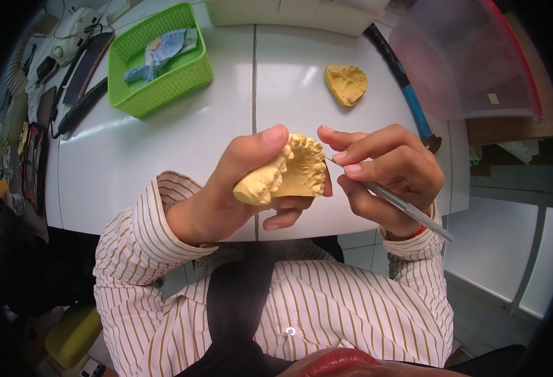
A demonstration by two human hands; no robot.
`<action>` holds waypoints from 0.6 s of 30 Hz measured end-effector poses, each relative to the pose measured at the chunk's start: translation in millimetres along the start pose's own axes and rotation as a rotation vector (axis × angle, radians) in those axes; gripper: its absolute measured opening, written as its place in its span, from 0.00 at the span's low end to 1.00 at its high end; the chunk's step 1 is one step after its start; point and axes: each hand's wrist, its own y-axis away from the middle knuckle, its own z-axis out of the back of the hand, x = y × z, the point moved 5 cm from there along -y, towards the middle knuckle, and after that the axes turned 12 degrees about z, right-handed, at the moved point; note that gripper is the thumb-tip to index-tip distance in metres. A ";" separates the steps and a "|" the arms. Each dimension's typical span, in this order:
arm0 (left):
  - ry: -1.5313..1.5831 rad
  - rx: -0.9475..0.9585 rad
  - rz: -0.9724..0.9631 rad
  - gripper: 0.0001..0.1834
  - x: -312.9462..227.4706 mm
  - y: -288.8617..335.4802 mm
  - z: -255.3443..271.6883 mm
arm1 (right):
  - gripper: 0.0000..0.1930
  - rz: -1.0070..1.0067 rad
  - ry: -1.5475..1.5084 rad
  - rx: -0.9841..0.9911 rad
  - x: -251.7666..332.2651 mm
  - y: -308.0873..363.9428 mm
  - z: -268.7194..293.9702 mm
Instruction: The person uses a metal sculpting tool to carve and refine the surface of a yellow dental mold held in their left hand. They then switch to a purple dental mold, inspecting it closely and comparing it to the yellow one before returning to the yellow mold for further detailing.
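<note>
Head view: left hand (222,180) clasps a yellow dental cast (304,171); right hand (403,169) pinches a slim metal tool (408,209).

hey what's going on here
A person at a white table has a yellow dental cast in the left grip and a slim grey tool in the right grip. The tool's tip is right by the cast's teeth; whether it touches is hard to tell. A smaller yellow piece lies farther back, and a green basket holds blue pieces.

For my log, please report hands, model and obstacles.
Left hand holds yellow dental model. Right hand grips slim grey tool, tip beside teeth. No obstruction visible.
</note>
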 end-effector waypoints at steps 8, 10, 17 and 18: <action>0.049 -0.012 0.112 0.42 6.1 0.7 6.4 | 0.15 0.022 -0.004 0.068 3.9 -0.5 -5.3; 0.203 -0.024 0.116 0.35 1.4 1.9 0.7 | 0.15 0.028 -0.022 0.072 3.3 0.0 -5.9; 0.216 -0.050 0.120 0.33 0.8 3.4 -1.4 | 0.14 0.013 -0.056 0.110 3.6 -0.3 -4.7; 0.179 -0.034 0.094 0.31 -0.2 2.5 -2.0 | 0.14 0.001 -0.071 0.094 2.6 -0.1 -2.9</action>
